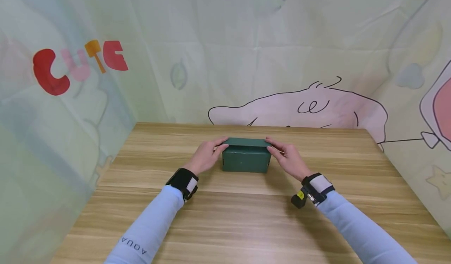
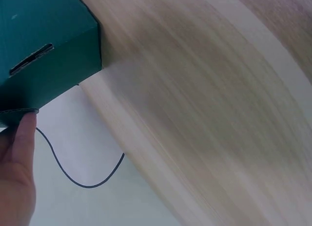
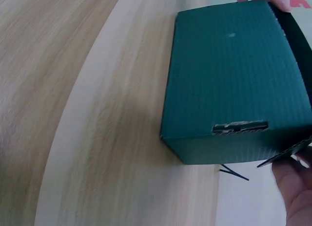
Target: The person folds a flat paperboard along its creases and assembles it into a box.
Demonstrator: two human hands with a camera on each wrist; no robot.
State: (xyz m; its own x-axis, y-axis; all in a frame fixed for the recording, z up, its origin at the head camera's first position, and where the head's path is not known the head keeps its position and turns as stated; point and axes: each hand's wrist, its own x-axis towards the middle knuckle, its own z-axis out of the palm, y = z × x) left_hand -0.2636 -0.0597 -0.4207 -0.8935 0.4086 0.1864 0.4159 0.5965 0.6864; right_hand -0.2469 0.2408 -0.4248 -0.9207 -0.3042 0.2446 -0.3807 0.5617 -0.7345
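Note:
A dark green cardboard box stands upright on the table, its lid raised slightly so that a dark gap shows below the lid's front edge. My left hand pinches the left end of that lid between thumb and fingers. At the opposite end my right hand pinches the lid in the same way. A side flap at the lid's end lies against the right thumb in the right wrist view. In the left wrist view, the left thumb meets the lid's edge from beneath. The box's inside is hidden.
The wood-grain table reaches back to a printed cloth backdrop with cartoon drawings and coloured letters. The cloth also runs along the left and right sides. Both wrists wear black straps with small devices.

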